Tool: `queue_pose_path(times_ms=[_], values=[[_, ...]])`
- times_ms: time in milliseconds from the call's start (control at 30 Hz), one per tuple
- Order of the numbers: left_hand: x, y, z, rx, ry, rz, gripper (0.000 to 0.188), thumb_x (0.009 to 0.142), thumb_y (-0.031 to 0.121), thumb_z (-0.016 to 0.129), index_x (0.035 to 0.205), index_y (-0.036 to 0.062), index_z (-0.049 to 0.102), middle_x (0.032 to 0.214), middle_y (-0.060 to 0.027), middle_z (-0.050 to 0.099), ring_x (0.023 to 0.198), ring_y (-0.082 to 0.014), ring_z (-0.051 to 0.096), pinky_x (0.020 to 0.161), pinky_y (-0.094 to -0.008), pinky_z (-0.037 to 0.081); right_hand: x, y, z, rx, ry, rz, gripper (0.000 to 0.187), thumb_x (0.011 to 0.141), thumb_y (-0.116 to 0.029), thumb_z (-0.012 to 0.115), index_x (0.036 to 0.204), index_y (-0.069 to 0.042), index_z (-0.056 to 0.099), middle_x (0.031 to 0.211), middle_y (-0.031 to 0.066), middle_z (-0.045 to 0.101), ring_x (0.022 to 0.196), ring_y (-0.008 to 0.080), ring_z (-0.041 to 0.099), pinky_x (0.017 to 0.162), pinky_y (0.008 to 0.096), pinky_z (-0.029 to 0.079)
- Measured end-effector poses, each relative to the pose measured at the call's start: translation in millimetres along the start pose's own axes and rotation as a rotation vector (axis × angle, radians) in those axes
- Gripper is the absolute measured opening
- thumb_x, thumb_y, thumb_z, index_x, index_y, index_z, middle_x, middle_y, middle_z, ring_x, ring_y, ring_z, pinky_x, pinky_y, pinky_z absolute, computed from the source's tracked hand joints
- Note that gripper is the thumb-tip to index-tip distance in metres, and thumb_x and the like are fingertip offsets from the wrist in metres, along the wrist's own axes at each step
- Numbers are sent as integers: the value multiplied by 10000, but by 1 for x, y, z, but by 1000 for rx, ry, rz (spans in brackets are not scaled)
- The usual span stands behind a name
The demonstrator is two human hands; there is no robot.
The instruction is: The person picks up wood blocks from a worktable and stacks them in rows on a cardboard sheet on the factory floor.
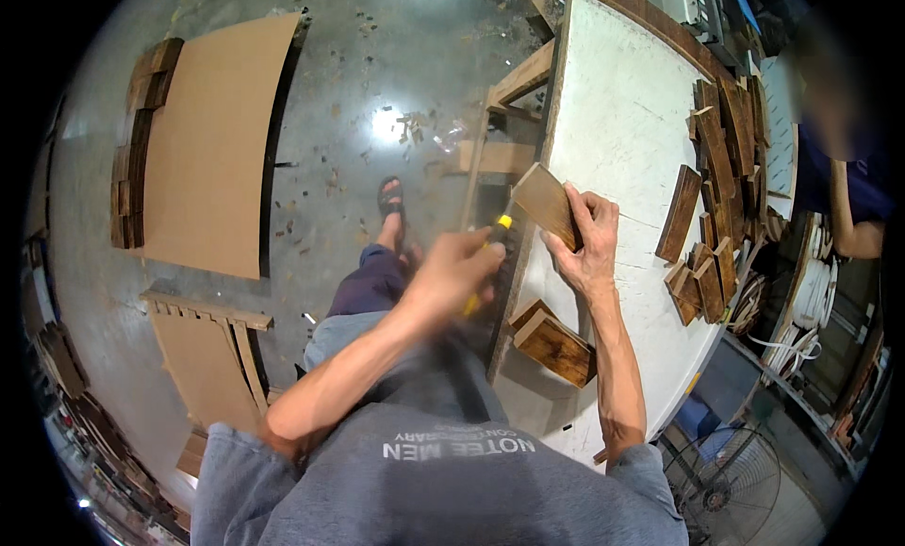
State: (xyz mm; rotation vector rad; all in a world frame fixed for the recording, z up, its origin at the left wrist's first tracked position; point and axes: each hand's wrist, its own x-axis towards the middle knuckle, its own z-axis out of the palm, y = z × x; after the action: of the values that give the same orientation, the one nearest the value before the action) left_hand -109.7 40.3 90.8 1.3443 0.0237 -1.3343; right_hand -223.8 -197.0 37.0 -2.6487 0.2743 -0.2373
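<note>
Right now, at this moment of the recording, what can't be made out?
All in the head view:
1) Left hand: motion blur smears its fingers, so their exact grip is unclear.
2) Yellow-collared tool: the left hand covers its middle; its tip is too small and blurred to identify.
3) Wooden piece: its underside faces away; the right hand covers part of one edge.
4) Co-worker: partly cut off by the dark rim.

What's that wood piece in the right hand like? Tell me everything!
The wood piece looks brown and flat-faced, with straight edges. It's tilted, at the left edge of the white table, held between thumb and fingers of the right hand. A yellow-and-black tool in the left hand is close by; whether they touch is unclear.
</note>
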Motion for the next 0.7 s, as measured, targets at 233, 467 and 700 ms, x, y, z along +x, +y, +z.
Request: queue_pose_path(times_ms=[233,467,700], values=[[58,-114,-18,-406,184,-518,272,1013,237,541,985,-30,584,717,-126,579,518,-178,551,396,-294,408,0,1,4,4,21,-41,704,730,-255,774,1381,-45,608,1101,179,600,1036,314,509,928,460,443],[62,-74,-32,-212,160,-60,194,931,193,674,924,-2,669,740,-58,625,621,-158,607,537,-314,479,5,-5,-5,111,25,89,687,781,-273,769,1382,-3,574,1127,182,612,1084,308,549,953,431,471],[22,3,-23,-247,131,229,283,966,220,635,1137,-2,597,801,-45,588,657,-112,590,535,-255,469,27,-47,-50,777,41,225,732,852,-370,723,1457,-17,509,1324,156,561,1232,248,541,963,382,521]])
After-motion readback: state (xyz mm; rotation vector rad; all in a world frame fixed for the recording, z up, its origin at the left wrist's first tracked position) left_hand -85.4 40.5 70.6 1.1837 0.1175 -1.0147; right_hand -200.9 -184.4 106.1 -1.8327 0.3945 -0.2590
